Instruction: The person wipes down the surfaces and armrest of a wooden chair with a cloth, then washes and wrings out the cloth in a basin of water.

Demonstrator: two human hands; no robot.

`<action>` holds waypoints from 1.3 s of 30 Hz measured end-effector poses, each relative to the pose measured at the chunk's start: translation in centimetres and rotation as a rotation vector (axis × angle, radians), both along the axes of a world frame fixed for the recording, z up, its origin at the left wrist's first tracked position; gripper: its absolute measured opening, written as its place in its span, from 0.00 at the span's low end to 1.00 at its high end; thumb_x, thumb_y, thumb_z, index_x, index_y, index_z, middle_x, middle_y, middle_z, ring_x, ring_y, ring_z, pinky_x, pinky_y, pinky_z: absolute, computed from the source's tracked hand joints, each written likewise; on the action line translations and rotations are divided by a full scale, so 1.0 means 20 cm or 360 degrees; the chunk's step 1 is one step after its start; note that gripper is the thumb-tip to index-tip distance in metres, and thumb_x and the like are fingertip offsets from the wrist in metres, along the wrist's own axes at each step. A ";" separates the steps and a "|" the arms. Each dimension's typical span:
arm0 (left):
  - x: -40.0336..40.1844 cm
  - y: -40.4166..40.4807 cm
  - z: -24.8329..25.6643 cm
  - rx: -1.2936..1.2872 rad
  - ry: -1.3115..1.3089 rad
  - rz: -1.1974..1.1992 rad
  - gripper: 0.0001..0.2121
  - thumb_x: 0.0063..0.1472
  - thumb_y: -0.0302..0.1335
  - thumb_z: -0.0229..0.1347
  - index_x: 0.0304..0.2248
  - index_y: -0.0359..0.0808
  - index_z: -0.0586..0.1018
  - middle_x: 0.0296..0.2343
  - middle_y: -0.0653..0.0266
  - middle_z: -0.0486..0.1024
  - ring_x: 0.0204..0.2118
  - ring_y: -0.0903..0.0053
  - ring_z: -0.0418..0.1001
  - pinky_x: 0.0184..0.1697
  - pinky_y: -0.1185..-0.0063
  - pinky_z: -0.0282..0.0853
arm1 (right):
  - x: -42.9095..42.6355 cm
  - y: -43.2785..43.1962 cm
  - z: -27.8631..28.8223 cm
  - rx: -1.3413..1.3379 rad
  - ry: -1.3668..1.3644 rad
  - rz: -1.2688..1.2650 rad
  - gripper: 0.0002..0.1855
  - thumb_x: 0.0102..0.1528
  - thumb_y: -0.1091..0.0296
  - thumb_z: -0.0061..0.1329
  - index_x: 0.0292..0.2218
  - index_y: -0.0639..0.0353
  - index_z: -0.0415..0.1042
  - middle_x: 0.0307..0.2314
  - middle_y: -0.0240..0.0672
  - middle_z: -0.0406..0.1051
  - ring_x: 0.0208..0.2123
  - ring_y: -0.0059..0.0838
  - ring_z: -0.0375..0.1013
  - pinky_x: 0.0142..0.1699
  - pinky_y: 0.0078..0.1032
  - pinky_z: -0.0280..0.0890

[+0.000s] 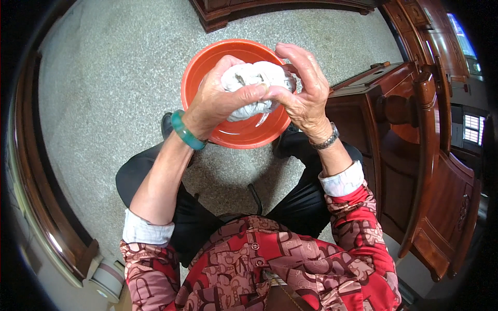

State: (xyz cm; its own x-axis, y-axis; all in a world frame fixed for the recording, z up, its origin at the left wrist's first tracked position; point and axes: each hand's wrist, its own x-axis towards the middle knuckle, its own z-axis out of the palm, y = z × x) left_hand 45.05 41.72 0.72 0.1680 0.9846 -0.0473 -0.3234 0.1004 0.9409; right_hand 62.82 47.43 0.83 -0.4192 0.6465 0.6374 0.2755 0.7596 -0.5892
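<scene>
Both hands are raised over an orange plastic basin (241, 139) that stands on the floor between my feet. Bunched into a wad between them is a wet white cloth (249, 76). My left hand (218, 91) grips its left side, thumb laid across the front. From the right, my right hand (305, 85) presses the cloth with its thumb, while its index finger is lifted off. The other right fingers are partly hidden behind the wad. Below the cloth a clear streak of water (262, 119) shows above the basin.
Carved dark wooden furniture (397, 155) stands close on my right. Another wooden piece (280, 7) is ahead, past the basin. A wooden edge (42, 163) runs along the left, with a pale cylindrical bin (109, 278) near its lower end. Speckled stone floor (109, 77) surrounds the basin.
</scene>
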 end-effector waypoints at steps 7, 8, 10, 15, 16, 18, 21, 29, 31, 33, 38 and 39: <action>-0.09 0.06 -0.03 -0.0440 -0.0707 0.0315 0.16 0.61 0.38 0.43 0.43 0.35 0.67 0.32 0.60 0.73 0.26 0.76 0.71 0.24 0.83 0.68 | 0.03 0.06 -0.01 -0.0750 0.0248 0.0069 0.35 0.47 0.43 0.51 0.48 0.60 0.63 0.39 0.44 0.68 0.42 0.37 0.69 0.45 0.28 0.65; -0.11 0.06 -0.05 -0.0429 -0.0687 0.0312 0.16 0.61 0.38 0.43 0.43 0.35 0.67 0.32 0.60 0.73 0.26 0.76 0.71 0.24 0.83 0.68 | 0.05 0.07 -0.03 -0.0866 0.0211 0.0122 0.35 0.49 0.45 0.50 0.50 0.60 0.60 0.38 0.45 0.69 0.42 0.35 0.69 0.45 0.29 0.65; -0.13 0.05 -0.06 -0.0493 -0.1056 0.0110 0.15 0.60 0.38 0.45 0.42 0.37 0.69 0.30 0.60 0.73 0.24 0.76 0.71 0.23 0.81 0.69 | 0.04 0.03 0.00 -0.1267 0.0193 0.0255 0.32 0.50 0.54 0.52 0.51 0.60 0.58 0.33 0.42 0.71 0.38 0.28 0.71 0.42 0.25 0.67; -0.08 0.03 0.01 -0.0673 -0.0910 0.0311 0.18 0.60 0.42 0.46 0.41 0.36 0.69 0.28 0.60 0.73 0.22 0.76 0.71 0.21 0.82 0.68 | -0.01 -0.01 0.03 -0.1556 0.0302 0.0194 0.17 0.50 0.72 0.52 0.42 0.64 0.68 0.26 0.32 0.71 0.24 0.16 0.71 0.27 0.13 0.67; -0.09 0.03 -0.02 -0.0562 -0.0774 0.0164 0.17 0.59 0.40 0.48 0.41 0.36 0.69 0.28 0.60 0.73 0.22 0.77 0.71 0.21 0.82 0.68 | 0.00 0.00 0.03 -0.1532 0.0402 0.0170 0.10 0.50 0.71 0.52 0.35 0.64 0.71 0.25 0.31 0.72 0.22 0.14 0.70 0.24 0.11 0.66; -0.06 0.02 -0.07 -0.0450 -0.0566 -0.0002 0.18 0.57 0.35 0.53 0.43 0.35 0.66 0.29 0.62 0.72 0.25 0.80 0.72 0.21 0.83 0.70 | 0.02 0.02 0.02 -0.1511 0.0555 0.0148 0.09 0.50 0.71 0.52 0.34 0.63 0.71 0.25 0.30 0.72 0.22 0.13 0.70 0.25 0.11 0.66; 0.04 -0.01 -0.09 -0.0470 -0.0438 -0.0059 0.24 0.52 0.26 0.56 0.49 0.34 0.63 0.36 0.64 0.71 0.36 0.79 0.72 0.33 0.81 0.72 | 0.06 0.04 0.03 -0.1335 0.0594 -0.0058 0.05 0.47 0.73 0.53 0.30 0.60 0.72 0.24 0.27 0.72 0.22 0.13 0.69 0.27 0.13 0.67; 0.12 -0.03 -0.03 -0.0716 -0.0571 -0.0427 0.21 0.53 0.33 0.52 0.44 0.32 0.66 0.33 0.59 0.72 0.29 0.73 0.72 0.19 0.82 0.66 | 0.07 0.03 0.07 -0.0409 0.0104 -0.0122 0.12 0.45 0.64 0.53 0.30 0.63 0.74 0.22 0.36 0.71 0.28 0.30 0.71 0.35 0.24 0.65; 0.14 -0.04 -0.09 -0.0802 -0.0751 -0.0369 0.21 0.53 0.36 0.52 0.45 0.34 0.66 0.33 0.58 0.72 0.27 0.73 0.71 0.18 0.81 0.63 | 0.10 0.05 0.00 -0.0733 0.0152 0.0159 0.13 0.48 0.64 0.51 0.32 0.63 0.74 0.25 0.36 0.71 0.30 0.28 0.71 0.37 0.23 0.65; 0.12 -0.05 -0.12 -0.0833 -0.0901 -0.0337 0.21 0.52 0.37 0.51 0.44 0.36 0.66 0.33 0.57 0.72 0.25 0.73 0.70 0.18 0.81 0.62 | 0.13 0.08 -0.06 -0.1305 0.0118 0.0654 0.20 0.55 0.53 0.43 0.37 0.63 0.72 0.32 0.35 0.72 0.35 0.22 0.70 0.41 0.21 0.64; 0.03 -0.02 -0.13 -0.0779 -0.1137 -0.0056 0.24 0.51 0.47 0.50 0.42 0.40 0.68 0.25 0.62 0.70 0.15 0.79 0.64 0.16 0.83 0.55 | 0.06 0.01 -0.04 -0.1025 0.0322 0.0633 0.31 0.55 0.39 0.37 0.41 0.63 0.67 0.31 0.39 0.71 0.35 0.29 0.70 0.43 0.27 0.64; 0.04 -0.03 -0.10 -0.0781 -0.1133 -0.0055 0.24 0.51 0.47 0.50 0.42 0.40 0.68 0.25 0.62 0.70 0.15 0.79 0.64 0.16 0.83 0.55 | 0.05 0.00 -0.03 -0.1019 0.0318 0.0517 0.28 0.55 0.43 0.38 0.37 0.65 0.69 0.28 0.41 0.71 0.34 0.31 0.71 0.41 0.28 0.64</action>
